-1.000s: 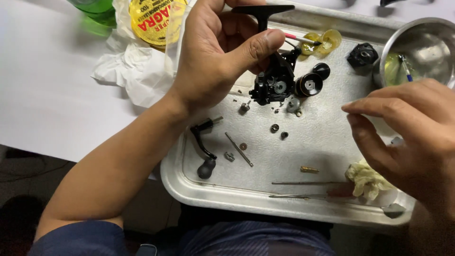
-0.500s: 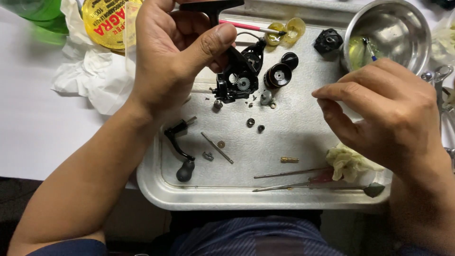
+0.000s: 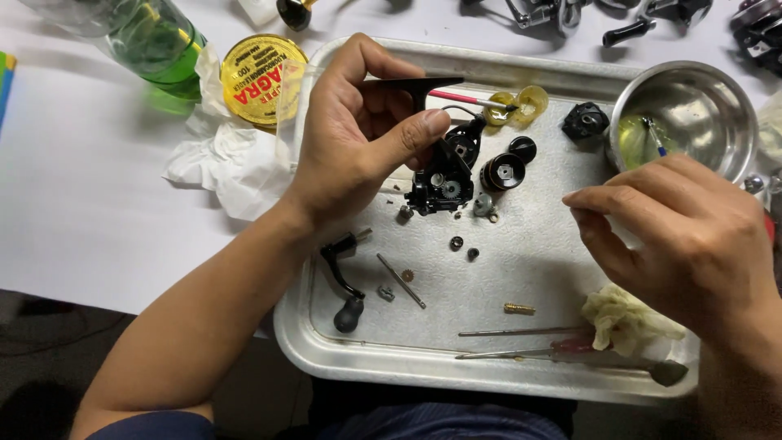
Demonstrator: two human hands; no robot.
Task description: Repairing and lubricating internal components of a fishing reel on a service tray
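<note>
My left hand (image 3: 358, 138) grips a black fishing reel body (image 3: 444, 175) by its stem and holds it just above a metal tray (image 3: 366, 358), its open gear side facing up. My right hand (image 3: 676, 240) hovers over the tray's right side with its fingertips pinched together; whether a tiny part sits between them I cannot tell. Below the reel body lie small loose parts: two dark rings (image 3: 462, 247), a thin shaft (image 3: 400, 280) and a brass screw (image 3: 519, 309). A black crank handle (image 3: 342, 281) rests at the tray's left.
A steel bowl (image 3: 692, 110) with greenish liquid stands at the tray's far right corner. A black spool part (image 3: 503, 172), a black knob (image 3: 584, 121), a yellowed rag (image 3: 631, 319) and a screwdriver (image 3: 570, 352) lie in the tray. A green bottle (image 3: 151, 37), yellow tin (image 3: 261, 77) and tissue (image 3: 220, 163) sit left.
The view has shifted, so the tray now sits more to the right. My right hand has dropped lower over the tray with its fingers pinched. My left hand keeps hold of the reel body.
</note>
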